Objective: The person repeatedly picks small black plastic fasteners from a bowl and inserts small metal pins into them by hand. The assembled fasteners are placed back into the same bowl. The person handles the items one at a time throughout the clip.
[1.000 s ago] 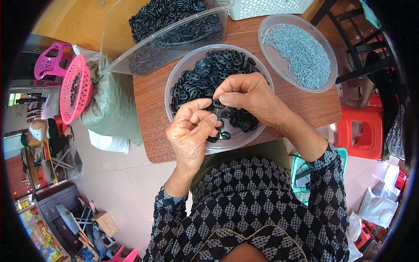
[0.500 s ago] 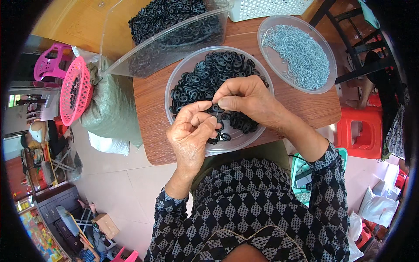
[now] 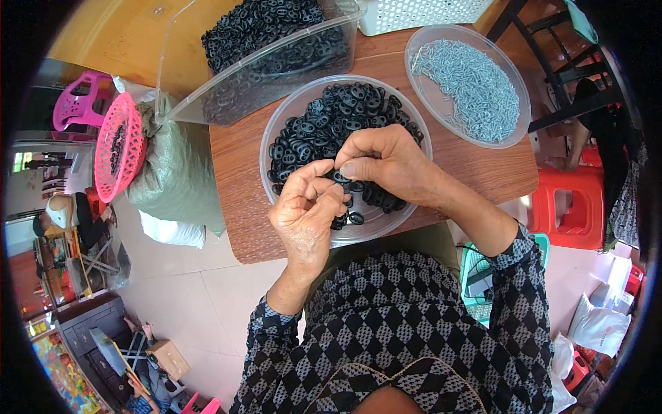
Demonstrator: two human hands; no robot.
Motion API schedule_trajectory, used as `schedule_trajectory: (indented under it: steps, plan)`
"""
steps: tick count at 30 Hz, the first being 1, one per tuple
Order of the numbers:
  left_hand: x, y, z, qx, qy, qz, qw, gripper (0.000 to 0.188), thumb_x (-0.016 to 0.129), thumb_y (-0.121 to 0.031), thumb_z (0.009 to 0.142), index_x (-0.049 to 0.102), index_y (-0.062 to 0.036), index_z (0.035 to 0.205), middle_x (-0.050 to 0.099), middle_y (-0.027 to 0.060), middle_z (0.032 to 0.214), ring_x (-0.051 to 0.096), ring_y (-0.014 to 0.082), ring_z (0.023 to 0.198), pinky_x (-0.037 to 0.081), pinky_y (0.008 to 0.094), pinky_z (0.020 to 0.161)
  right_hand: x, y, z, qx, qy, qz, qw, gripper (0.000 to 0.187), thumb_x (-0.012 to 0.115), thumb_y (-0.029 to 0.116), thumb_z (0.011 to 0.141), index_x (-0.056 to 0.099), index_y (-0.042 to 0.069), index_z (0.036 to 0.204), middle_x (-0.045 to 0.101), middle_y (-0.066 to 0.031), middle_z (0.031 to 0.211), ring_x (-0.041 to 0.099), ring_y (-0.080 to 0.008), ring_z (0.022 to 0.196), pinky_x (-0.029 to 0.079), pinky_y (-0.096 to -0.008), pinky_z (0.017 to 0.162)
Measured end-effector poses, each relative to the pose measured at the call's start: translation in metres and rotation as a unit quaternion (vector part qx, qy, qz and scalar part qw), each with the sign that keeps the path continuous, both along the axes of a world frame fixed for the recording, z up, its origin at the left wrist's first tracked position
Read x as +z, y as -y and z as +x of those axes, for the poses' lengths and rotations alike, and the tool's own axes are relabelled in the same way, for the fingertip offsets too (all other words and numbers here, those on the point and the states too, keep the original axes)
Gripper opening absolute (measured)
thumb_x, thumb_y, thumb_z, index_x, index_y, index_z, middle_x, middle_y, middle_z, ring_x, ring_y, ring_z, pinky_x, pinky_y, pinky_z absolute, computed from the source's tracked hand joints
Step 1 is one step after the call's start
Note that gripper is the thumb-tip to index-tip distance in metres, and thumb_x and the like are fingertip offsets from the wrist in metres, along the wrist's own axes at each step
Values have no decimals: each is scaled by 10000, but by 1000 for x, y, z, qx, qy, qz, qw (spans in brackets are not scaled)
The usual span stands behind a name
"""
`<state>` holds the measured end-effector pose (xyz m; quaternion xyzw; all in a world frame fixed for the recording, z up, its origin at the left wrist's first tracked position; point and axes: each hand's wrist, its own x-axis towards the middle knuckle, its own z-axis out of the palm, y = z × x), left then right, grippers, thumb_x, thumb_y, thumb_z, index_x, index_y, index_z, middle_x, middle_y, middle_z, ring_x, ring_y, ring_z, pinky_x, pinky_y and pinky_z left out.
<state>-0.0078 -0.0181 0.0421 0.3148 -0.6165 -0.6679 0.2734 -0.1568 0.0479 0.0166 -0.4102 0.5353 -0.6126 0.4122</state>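
My left hand (image 3: 307,217) and my right hand (image 3: 394,165) meet over a round clear plastic bowl (image 3: 271,185). Its contents are many small black oval plastic pieces (image 3: 321,114) with holes in them. The right thumb and index finger are pinched at the upper end of one black oval piece (image 3: 340,176). From the other side, the curled fingers of the left hand close on the same piece, partly hiding it. Whether a small metal pin is also held between the fingertips is too small to tell. A few loose pieces (image 3: 356,219) lie just below the hands.
On the wooden table (image 3: 241,228), a round clear tray (image 3: 431,86) of small silvery pins stands at the right. A clear bin (image 3: 238,83) of black pieces stands behind. A pink basket (image 3: 103,148) rests by a green sack (image 3: 179,172); a red stool (image 3: 567,207) is at right.
My hands stay together over the bowl and have shifted only slightly. The left hand has moved a little to the right; the right hand sits slightly lower.
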Motion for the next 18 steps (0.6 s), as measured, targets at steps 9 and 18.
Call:
schedule_trajectory:
  steps: [9,18]
  plan:
    - [1,0,-1,4,10,13,1000,296,538,96,801,564,71,1095,612,51,735,563,77,599,505,213,616,7,-2,-4,27,-22,42,999,55,613,26,774,629,-19,801,609,-16,718,525,-46,676,441,-216,606]
    - [-1,-2,-3,22,13,-15,1000,248,554,83,794,587,111,1039,590,50,691,545,96,544,538,268,612,-1,-2,-3,24,-11,15,1000,70,605,29,778,635,-23,814,603,-11,706,516,-43,666,427,-210,592]
